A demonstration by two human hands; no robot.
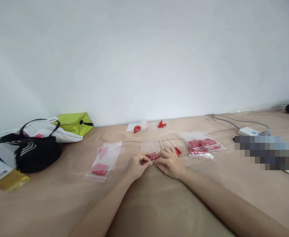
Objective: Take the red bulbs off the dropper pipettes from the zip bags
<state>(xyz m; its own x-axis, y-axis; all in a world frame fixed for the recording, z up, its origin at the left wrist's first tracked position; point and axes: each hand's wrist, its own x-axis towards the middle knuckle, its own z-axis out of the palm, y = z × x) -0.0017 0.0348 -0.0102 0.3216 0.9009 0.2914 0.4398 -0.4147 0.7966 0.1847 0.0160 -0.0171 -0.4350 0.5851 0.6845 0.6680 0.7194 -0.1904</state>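
Near the middle of the table a clear zip bag (148,147) lies between my hands, with several thin pale sticks with red ends (153,156) in it. My left hand (138,166) pinches the bag's near edge between thumb and fingers. Close beside it, my right hand (170,163) is closed on the same edge, its fingertips almost touching the left thumb. Just beyond the right hand, loose sticks with red ends (178,150) fan out on the table, partly hidden by the fingers.
Filled zip bags lie left (100,168) and in a pile right (201,144). Small red pieces (137,128) rest on bags near the wall. A black bag (39,153) and a lime-green bag (72,121) stand left. A power strip (248,131) with cable is at right.
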